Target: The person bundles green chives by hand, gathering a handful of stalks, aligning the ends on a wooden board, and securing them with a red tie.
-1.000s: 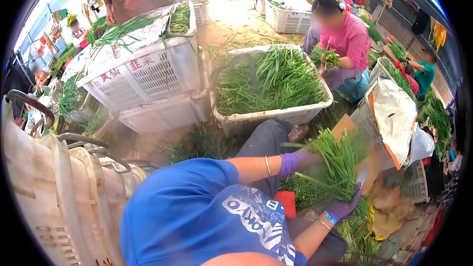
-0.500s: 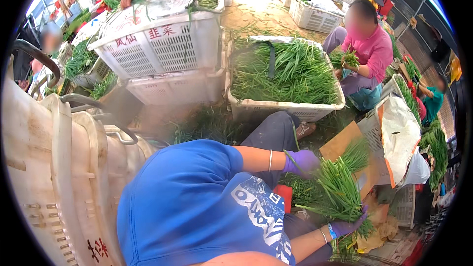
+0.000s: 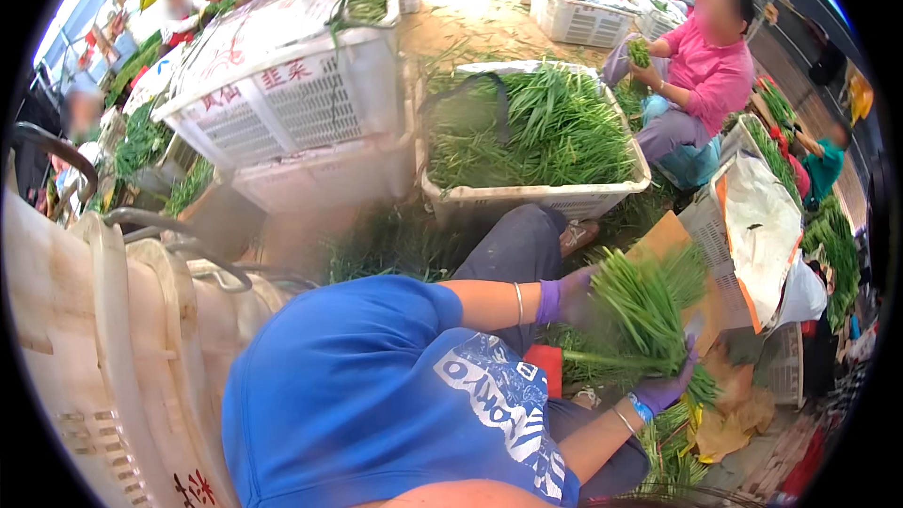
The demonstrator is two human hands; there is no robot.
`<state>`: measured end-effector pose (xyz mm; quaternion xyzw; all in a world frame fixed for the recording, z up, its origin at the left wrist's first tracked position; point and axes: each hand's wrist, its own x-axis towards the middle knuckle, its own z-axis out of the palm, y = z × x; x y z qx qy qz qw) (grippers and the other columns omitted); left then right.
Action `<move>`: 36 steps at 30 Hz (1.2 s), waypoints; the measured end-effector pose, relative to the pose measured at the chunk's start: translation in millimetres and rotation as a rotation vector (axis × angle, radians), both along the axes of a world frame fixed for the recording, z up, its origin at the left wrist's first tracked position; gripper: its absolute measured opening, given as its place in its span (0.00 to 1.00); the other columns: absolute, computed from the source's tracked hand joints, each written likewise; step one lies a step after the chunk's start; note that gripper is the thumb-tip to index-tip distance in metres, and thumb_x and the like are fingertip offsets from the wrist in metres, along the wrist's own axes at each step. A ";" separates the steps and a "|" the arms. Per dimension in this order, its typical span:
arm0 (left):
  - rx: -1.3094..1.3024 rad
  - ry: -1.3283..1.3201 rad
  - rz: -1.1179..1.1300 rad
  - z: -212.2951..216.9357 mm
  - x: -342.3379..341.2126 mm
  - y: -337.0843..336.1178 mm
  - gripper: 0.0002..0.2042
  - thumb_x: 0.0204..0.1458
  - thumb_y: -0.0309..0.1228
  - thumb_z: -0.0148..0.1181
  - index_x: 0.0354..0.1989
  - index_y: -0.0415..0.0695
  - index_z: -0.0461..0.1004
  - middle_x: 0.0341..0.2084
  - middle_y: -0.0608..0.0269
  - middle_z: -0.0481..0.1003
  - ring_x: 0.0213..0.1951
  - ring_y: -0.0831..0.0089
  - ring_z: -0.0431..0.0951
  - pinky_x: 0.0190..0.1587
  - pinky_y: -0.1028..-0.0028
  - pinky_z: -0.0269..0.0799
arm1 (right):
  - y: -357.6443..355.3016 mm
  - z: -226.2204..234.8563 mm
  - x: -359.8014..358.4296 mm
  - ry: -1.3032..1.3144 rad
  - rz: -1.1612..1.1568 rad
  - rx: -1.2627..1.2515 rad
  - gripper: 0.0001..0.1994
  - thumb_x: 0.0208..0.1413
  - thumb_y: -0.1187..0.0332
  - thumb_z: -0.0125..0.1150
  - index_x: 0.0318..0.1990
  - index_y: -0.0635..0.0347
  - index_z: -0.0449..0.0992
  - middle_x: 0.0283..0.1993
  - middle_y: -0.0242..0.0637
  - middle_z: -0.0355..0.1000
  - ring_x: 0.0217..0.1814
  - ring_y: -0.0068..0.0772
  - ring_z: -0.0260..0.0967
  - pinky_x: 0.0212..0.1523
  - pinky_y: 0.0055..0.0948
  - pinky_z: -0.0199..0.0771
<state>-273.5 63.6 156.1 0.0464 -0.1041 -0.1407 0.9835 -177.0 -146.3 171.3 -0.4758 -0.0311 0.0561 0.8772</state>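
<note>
My right hand [image 3: 666, 384], in a purple glove, is closed around the lower part of a thick bunch of green garlic chives [image 3: 644, 306]. The leaves fan up and away from it, and a few stalks stick out sideways toward my lap. My left hand [image 3: 572, 297], also gloved in purple, is beside the upper leaves. Its fingers are blurred and partly hidden, so their grip is unclear. More loose chives [image 3: 673, 447] lie below my right hand. Something red [image 3: 544, 367] shows between my legs.
A large white crate [image 3: 536, 198] heaped with chives stands ahead. Stacked white crates [image 3: 282, 113] rise at the far left, others [image 3: 141, 339] close at my left. A person in pink [image 3: 710, 66] holds a bunch. A cardboard sheet [image 3: 673, 240] lies beyond my hands.
The bunch has turned more upright, with my right hand raised slightly. My left hand has shifted slightly upward beside the leaves. The view has swung a little.
</note>
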 end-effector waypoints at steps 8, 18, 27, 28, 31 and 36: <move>0.565 0.016 -0.076 -45.0 1.5 12.5 0.18 0.49 0.33 0.51 0.47 0.40 0.64 0.46 0.54 0.66 0.47 0.64 0.67 0.50 0.63 0.62 | -1.4 9.8 -0.6 -0.064 0.122 0.174 0.15 0.54 0.61 0.46 0.42 0.63 0.70 0.41 0.40 0.68 0.45 0.33 0.64 0.49 0.36 0.62; 2.116 -0.866 0.538 -100.0 31.9 17.9 0.15 0.47 0.33 0.51 0.42 0.39 0.69 0.37 0.54 0.72 0.38 0.68 0.71 0.43 0.70 0.65 | -18.8 8.2 -5.3 -0.021 0.060 0.213 0.16 0.54 0.61 0.46 0.42 0.66 0.69 0.38 0.41 0.68 0.42 0.31 0.64 0.46 0.34 0.64; 2.305 -0.137 0.511 -34.0 -0.2 -5.0 0.16 0.34 0.37 0.61 0.32 0.41 0.72 0.25 0.56 0.74 0.29 0.62 0.74 0.34 0.69 0.70 | -46.7 -2.7 1.6 -0.096 0.000 0.285 0.15 0.54 0.61 0.46 0.38 0.66 0.70 0.35 0.39 0.68 0.39 0.29 0.63 0.45 0.31 0.63; 2.261 -0.092 0.495 -24.8 -4.7 -2.4 0.17 0.32 0.37 0.61 0.31 0.42 0.72 0.25 0.55 0.73 0.29 0.59 0.74 0.33 0.67 0.69 | -49.1 -0.7 0.8 -0.086 0.011 0.299 0.15 0.54 0.61 0.46 0.38 0.66 0.70 0.34 0.39 0.68 0.38 0.29 0.63 0.45 0.30 0.63; 2.078 -0.185 0.708 -36.6 -9.5 2.0 0.14 0.31 0.36 0.60 0.29 0.45 0.72 0.25 0.54 0.73 0.29 0.55 0.73 0.31 0.65 0.69 | -49.3 3.7 -2.6 -0.087 0.023 0.322 0.15 0.54 0.61 0.46 0.39 0.65 0.70 0.34 0.38 0.67 0.38 0.28 0.63 0.44 0.31 0.63; 2.179 -0.319 0.755 -32.4 -9.8 -3.4 0.14 0.33 0.40 0.60 0.27 0.44 0.73 0.23 0.55 0.72 0.28 0.56 0.73 0.31 0.66 0.69 | -47.9 12.3 -8.1 -0.062 -0.116 0.232 0.15 0.54 0.60 0.46 0.39 0.64 0.69 0.34 0.37 0.67 0.37 0.26 0.64 0.42 0.28 0.65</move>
